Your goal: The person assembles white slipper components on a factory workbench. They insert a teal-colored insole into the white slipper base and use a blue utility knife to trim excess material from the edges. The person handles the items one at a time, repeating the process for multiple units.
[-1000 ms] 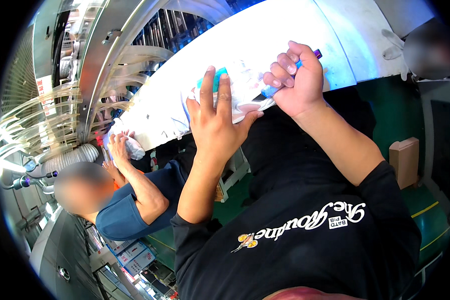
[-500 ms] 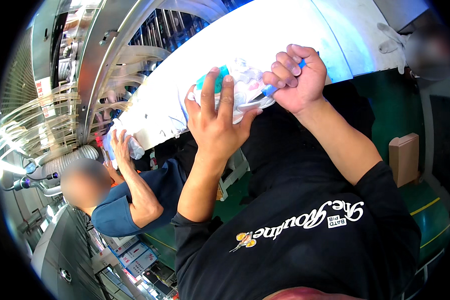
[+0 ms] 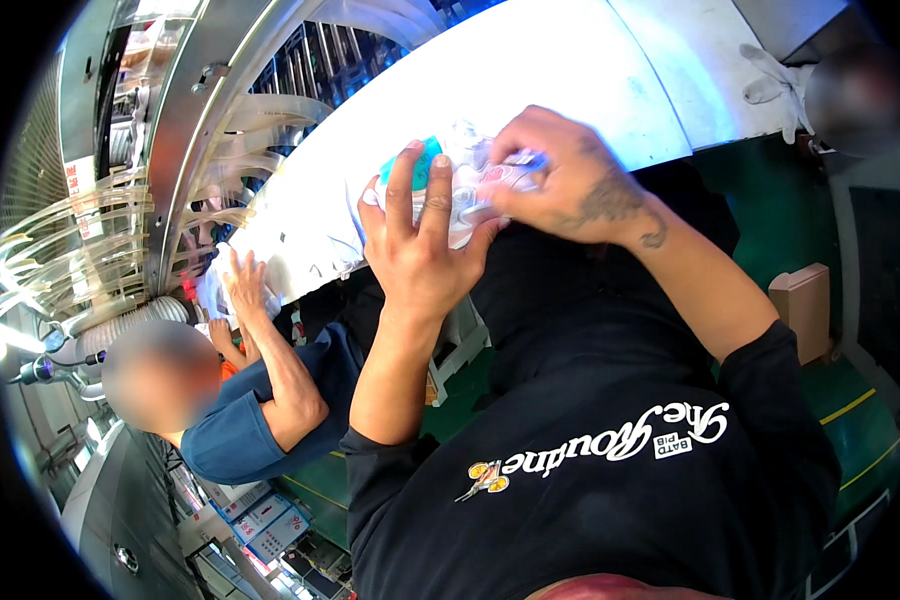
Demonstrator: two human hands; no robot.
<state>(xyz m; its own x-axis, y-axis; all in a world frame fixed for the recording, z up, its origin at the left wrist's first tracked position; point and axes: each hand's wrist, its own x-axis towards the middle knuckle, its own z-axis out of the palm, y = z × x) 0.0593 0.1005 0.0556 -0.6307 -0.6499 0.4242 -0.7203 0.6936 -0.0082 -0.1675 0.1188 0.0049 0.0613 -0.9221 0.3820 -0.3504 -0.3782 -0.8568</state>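
Observation:
My left hand [image 3: 417, 240] rests on a white and clear plastic bundle [image 3: 467, 165] with pink markings and a teal patch [image 3: 429, 152]. Its fingers lie over the left part, and the thumb bends round the near edge, gripping it. Palm turned down, my right hand [image 3: 570, 190] is curled at the bundle's right side. A blue-handled tool [image 3: 538, 160] shows in its grip, mostly covered by the fingers. What the tool's tip touches is hidden and blurred.
The bundle lies by the near edge of a bright white table [image 3: 550, 70]. White gloves [image 3: 770, 85] lie at its right end. To the left, a co-worker in a blue shirt [image 3: 245, 435] handles white plastic. Machinery with clear hoses [image 3: 90, 235] stands beyond. A cardboard box [image 3: 802, 310] is at right.
My right hand has turned from a raised fist to palm down and moved left over the bundle. The left hand has shifted slightly left, still on the bundle.

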